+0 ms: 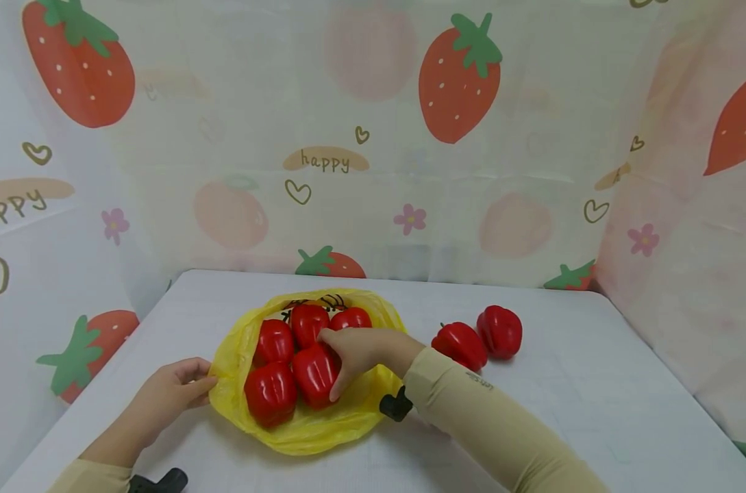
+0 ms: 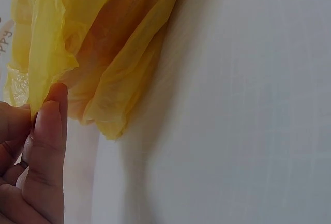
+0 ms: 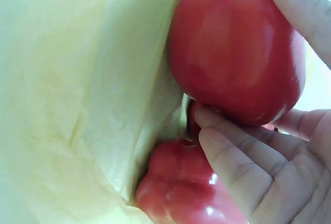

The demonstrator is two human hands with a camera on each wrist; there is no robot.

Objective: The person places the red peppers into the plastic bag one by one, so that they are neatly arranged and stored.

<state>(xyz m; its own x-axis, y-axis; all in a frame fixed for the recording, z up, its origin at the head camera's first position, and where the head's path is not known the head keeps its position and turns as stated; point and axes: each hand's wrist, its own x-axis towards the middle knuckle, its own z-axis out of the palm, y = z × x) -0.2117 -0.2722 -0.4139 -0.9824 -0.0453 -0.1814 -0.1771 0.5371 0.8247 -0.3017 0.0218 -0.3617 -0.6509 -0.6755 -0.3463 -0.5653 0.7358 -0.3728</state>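
Note:
A yellow plastic bag [image 1: 311, 441] lies on the table with its mouth spread wide, several red bell peppers [image 1: 270, 394] inside. At the bag's left edge, my left hand [image 1: 172, 390] pinches the thin plastic between thumb and fingers; the left wrist view shows the same pinched fold of yellow bag [image 2: 49, 43]. My right hand [image 1: 363, 352] reaches into the bag and grips one bell pepper [image 1: 315, 376]. In the right wrist view, thumb and fingers curl around this bell pepper [image 3: 235, 48], with another bell pepper [image 3: 181, 182] just below it.
Two more red bell peppers, one tilted bell pepper [image 1: 460, 346] and one beside it [image 1: 500, 332], sit on the white table [image 1: 594, 397] right of the bag. A strawberry-print curtain [image 1: 385, 185] stands behind and at both sides.

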